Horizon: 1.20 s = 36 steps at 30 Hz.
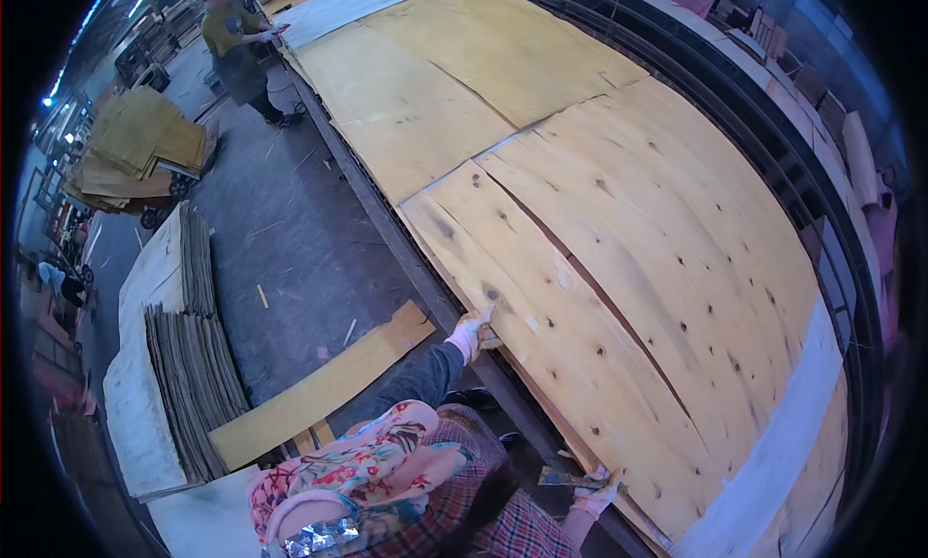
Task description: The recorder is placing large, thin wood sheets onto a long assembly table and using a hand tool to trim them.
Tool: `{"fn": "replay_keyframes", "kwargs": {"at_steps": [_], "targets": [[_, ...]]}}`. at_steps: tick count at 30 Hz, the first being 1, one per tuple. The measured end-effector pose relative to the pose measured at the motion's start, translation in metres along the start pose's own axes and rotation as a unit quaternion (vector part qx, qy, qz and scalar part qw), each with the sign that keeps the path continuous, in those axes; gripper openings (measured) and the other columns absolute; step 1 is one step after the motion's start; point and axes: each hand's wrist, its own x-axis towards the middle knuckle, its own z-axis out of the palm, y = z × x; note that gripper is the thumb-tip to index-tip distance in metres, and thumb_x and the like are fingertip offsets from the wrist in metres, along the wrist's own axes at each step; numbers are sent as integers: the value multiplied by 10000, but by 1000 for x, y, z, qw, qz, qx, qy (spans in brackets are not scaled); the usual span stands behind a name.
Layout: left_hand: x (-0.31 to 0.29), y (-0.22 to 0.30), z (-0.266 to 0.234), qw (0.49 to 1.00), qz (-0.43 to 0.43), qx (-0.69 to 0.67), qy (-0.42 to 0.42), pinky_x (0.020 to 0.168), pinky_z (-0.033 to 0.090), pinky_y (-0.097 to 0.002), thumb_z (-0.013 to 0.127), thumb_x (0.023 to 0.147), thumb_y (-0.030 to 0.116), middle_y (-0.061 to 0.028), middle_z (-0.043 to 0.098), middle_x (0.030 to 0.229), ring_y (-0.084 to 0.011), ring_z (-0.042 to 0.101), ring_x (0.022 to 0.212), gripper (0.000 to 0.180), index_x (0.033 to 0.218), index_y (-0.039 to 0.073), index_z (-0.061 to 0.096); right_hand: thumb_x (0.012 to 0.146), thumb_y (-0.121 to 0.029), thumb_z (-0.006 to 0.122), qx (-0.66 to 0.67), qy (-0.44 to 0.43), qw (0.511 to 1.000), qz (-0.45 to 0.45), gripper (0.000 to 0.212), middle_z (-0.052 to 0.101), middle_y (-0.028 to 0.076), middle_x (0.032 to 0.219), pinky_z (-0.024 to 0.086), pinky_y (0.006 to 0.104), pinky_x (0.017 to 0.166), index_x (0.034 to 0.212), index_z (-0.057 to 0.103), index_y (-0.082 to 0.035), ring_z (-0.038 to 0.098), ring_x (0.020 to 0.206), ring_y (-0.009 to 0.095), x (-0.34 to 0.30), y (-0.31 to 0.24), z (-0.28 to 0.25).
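Observation:
Pale wood veneer sheets [657, 239], knotted and split along a long dark crack, cover the long work table in front of me. At the near edge is my left hand [469, 338], in a light glove, with its fingers closed on the sheet's rim and one finger lying on top. Farther right along the same edge, my gloved right hand [597, 495] is closed round a flat, narrow, blade-like tool [565, 478]. The tool's exact kind is too small to tell. A white strip [773, 452] crosses the sheets at the right.
Dark metal edging [387, 225] borders the table. Left of me are stacked veneers [198, 374] and a loose veneer strip [324, 389]. A loaded cart [145, 147] stands farther off. A co-worker [237, 51] stands by the table's far left end. Dark rails [715, 104] run behind the table.

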Motion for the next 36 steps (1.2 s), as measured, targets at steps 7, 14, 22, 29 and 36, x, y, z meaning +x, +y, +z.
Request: {"fn": "replay_keyframes", "kwargs": {"at_steps": [7, 14, 22, 29, 36], "targets": [[-48, 103, 18, 960, -80, 266, 31, 742, 462, -521, 500, 820, 473, -239, 546, 1051, -394, 579, 879, 554, 1192, 68, 428, 811, -318, 605, -10, 65, 995, -69, 219, 481, -13, 559, 383, 216, 429, 734, 516, -134, 442, 466, 96, 13, 17, -10], [-30, 62, 82, 505, 401, 765, 3, 966, 181, -583, 430, 826, 478, -239, 226, 1356, -418, 178, 1257, 676, 1285, -8, 328, 844, -374, 528, -10, 202, 979, -20, 247, 440, -27, 560, 378, 257, 461, 770, 511, -139, 464, 507, 118, 9, 13, 16], [16, 30, 92, 408, 270, 870, -58, 973, 69, -630, 407, 823, 520, -215, 30, 1425, -473, 2, 1280, 764, 1356, 19, 186, 864, -277, 517, -164, 84, 982, 39, 266, 625, 123, 858, 404, 244, 355, 967, 521, -32, 643, 753, 215, 14, -46, 4], [33, 47, 50, 397, 260, 880, 27, 972, 64, -632, 422, 809, 539, -215, 16, 1425, -485, 2, 1274, 794, 1359, 22, 177, 879, -314, 465, -363, -135, 920, 65, 408, 614, 114, 899, 455, 249, 461, 1133, 431, 2, 625, 732, 226, 24, -74, 67], [-1, 85, 109, 506, 275, 814, -78, 985, 134, -596, 481, 765, 554, -193, 158, 1411, -474, 102, 1268, 832, 1360, 49, 191, 845, -477, 475, 81, 43, 992, -83, 413, 591, 100, 852, 463, 288, 467, 908, 461, -69, 573, 684, 227, 160, -13, 172]]}}
